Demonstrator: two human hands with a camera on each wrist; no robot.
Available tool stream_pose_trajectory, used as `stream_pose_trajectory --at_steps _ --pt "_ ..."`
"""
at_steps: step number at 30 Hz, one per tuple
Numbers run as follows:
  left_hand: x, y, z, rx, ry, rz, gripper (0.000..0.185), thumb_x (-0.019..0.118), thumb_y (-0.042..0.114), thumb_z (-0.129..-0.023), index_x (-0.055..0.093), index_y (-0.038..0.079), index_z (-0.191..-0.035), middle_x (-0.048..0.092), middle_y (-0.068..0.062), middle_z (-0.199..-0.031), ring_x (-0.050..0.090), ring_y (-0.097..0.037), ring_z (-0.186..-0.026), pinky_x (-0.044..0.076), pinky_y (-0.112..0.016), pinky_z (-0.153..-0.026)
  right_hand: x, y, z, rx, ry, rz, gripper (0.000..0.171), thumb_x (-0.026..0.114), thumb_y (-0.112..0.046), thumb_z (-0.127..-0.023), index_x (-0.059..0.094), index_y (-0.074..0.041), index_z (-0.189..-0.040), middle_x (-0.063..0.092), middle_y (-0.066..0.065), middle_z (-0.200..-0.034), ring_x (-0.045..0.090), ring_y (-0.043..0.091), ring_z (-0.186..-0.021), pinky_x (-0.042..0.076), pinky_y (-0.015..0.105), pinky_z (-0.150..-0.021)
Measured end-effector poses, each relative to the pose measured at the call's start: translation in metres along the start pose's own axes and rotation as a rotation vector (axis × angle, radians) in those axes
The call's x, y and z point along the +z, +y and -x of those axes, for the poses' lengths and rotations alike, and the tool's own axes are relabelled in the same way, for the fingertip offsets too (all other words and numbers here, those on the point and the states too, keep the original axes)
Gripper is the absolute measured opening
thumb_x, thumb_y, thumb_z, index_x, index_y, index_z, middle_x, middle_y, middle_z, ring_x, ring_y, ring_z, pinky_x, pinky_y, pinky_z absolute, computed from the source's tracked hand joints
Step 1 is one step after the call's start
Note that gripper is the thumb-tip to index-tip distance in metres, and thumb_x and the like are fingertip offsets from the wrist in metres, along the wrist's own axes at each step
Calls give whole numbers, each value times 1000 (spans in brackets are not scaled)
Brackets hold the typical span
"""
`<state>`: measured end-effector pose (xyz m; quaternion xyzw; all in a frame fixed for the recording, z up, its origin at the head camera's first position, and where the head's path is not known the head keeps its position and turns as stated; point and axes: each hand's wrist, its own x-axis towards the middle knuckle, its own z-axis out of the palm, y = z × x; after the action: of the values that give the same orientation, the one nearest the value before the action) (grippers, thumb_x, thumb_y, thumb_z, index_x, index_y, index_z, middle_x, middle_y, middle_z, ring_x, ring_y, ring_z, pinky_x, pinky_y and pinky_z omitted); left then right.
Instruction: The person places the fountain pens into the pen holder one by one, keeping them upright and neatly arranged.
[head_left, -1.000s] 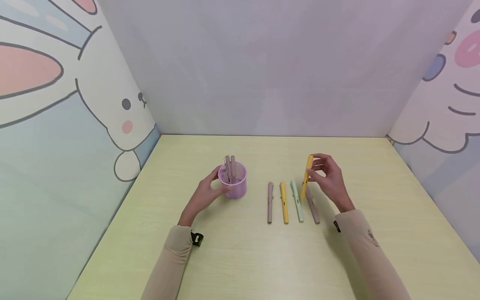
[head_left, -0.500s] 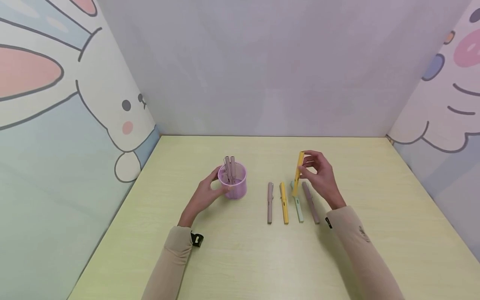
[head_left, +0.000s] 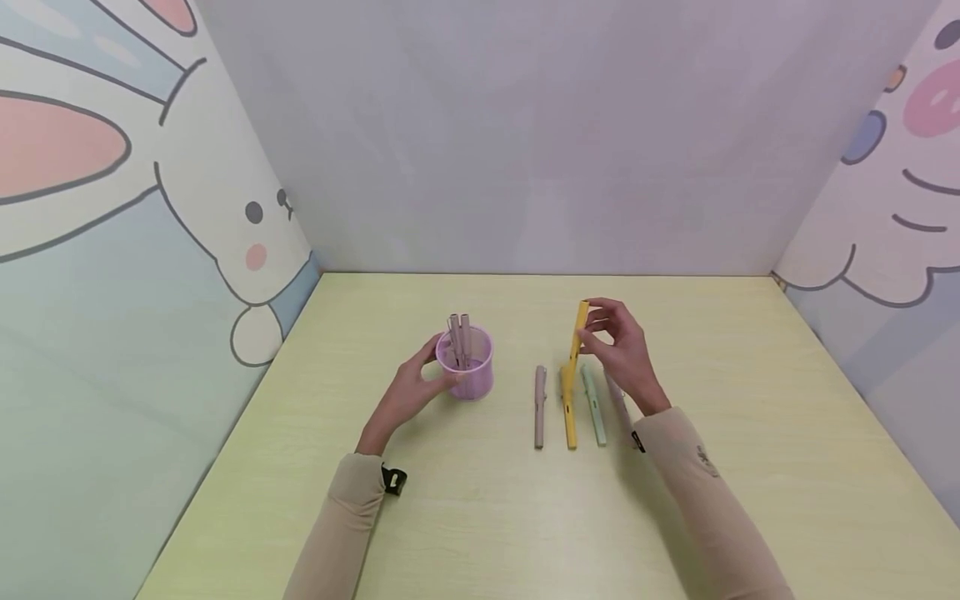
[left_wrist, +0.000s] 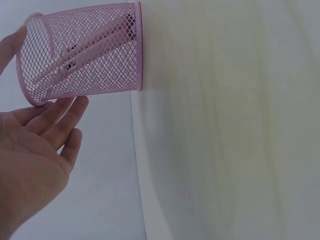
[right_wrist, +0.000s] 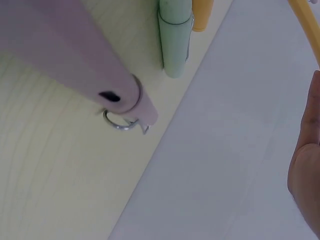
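- Now the right hand is pinching a yellow pen nearly upright, having carried it leftward from over the mauve pen to above the lying yellow pen.
- It is drifting toward nine o'clock, closing on the pink mesh cup, so the carry looks about halfway.
- The left hand is still steadying the cup at its eight o'clock side, fingers relaxed against the mesh, two pink pens standing inside.
- The green pen and taupe pen are lying untouched on the table.

Pink mesh cup, yellow pen, mint pen, pale yellow-green wood-grain table.
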<state>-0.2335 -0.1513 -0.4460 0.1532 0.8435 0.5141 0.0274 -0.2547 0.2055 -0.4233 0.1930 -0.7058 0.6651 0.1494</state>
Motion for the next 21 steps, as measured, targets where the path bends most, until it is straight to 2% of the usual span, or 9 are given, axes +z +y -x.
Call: stream_pose_trajectory --at_steps 10,21 --pt "0 -1 1 -2 8 -8 80 77 31 -94 37 14 -162 50 -11 -155 45 -37 -141 33 -64 -113 14 0 -5 -4 -4 -50 48 62 21 -92 49 12 -137 57 22 -107 62 14 -91 61 30 -65" --pt "0 0 2 -20 -1 -11 82 76 32 -95 34 14 -163 47 -10 -157 45 -37 -141 34 -64 -113 25 2 -10 -22 -40 -50 47 63 17 -93 49 12 -138 56 27 -108 62 18 -92 62 31 -67"
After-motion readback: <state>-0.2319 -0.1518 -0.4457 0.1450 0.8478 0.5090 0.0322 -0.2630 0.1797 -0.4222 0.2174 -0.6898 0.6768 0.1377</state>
